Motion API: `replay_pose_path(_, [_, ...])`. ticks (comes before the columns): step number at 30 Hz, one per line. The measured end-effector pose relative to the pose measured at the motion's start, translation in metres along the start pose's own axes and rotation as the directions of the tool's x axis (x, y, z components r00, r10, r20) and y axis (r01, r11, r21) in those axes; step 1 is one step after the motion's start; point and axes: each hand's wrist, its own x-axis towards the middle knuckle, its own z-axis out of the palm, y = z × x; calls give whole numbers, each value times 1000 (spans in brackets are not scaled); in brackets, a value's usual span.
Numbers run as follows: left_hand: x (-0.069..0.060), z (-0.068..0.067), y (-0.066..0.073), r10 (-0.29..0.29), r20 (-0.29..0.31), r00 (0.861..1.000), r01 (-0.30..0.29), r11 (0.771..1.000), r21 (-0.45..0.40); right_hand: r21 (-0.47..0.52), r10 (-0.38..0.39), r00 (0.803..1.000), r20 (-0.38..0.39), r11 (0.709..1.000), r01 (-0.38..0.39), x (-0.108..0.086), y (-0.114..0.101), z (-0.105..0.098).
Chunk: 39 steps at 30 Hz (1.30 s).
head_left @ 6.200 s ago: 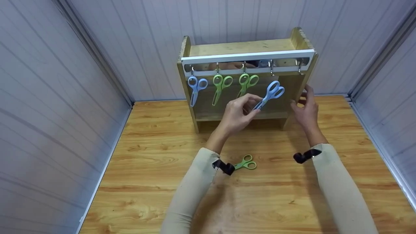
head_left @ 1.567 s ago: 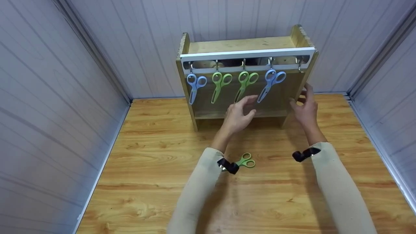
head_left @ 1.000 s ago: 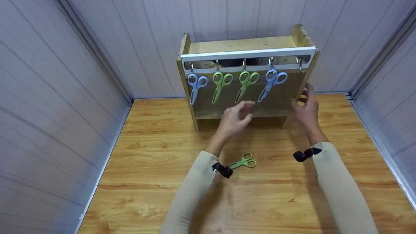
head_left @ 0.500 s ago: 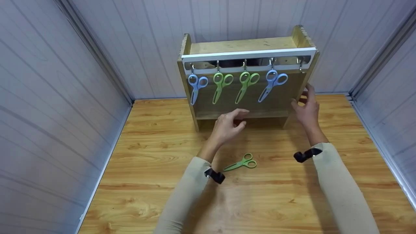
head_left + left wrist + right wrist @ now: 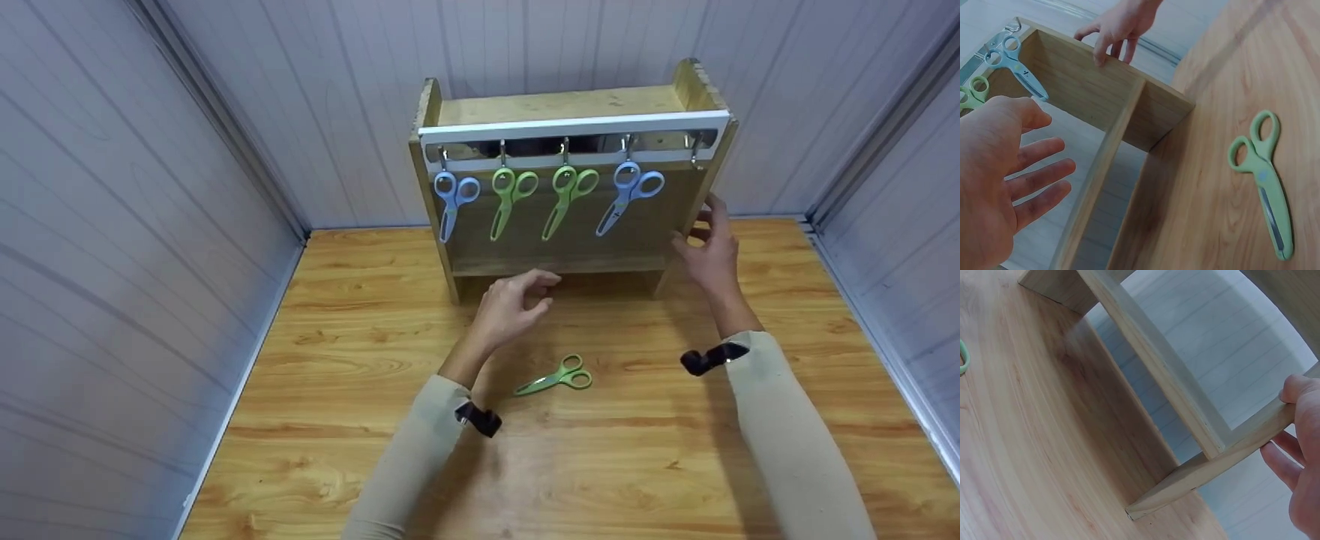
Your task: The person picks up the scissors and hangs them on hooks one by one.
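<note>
My left hand (image 5: 507,309) is bare of any object, its fingers loosely bent, in front of the lower shelf of the wooden rack (image 5: 562,264). Below it on the tabletop lie green scissors (image 5: 553,378), handles to the right; the left wrist view shows these green scissors (image 5: 1271,183) too. My right hand (image 5: 709,255) grips the rack's right side panel, thumb on the inner side and fingers outside, as the right wrist view shows at the side panel (image 5: 1224,464). Four hooks carry scissors: blue scissors (image 5: 452,201), green scissors (image 5: 507,199), green scissors (image 5: 568,197) and blue scissors (image 5: 628,193).
The rightmost hook (image 5: 696,154) on the white rail (image 5: 574,122) holds nothing. Ribbed pale walls (image 5: 360,112) stand behind the rack and on both sides. The wood-grain tabletop (image 5: 637,465) stretches out in front.
Since the oldest frame, the blue scissors left my left hand and now hang from the fourth hook. The left hand has moved down and left, away from them. The right hand stays put.
</note>
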Motion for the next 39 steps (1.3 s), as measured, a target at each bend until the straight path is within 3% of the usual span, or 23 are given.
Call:
replay_pose_path(13, [-22, 0, -13, -26, 61, 998, 18, 991, 135, 21, 39, 999, 28, 999, -40, 3, 3, -1])
replay_pose_path(22, [-34, 4, -19, -47, 109, 993, 17, 966, 258, 0, 51, 998, 38, 999, -52, 2, 3, -2])
replay_pose_path(31, [-43, 15, -22, -38, 158, 987, -17, 943, 332, -18, 98, 993, 71, 995, -97, 5, -1, -6])
replay_pose_path(39, [-51, 26, -23, -48, 219, 975, -41, 922, 385, -12, 84, 995, 60, 996, -84, 3, 0, -4])
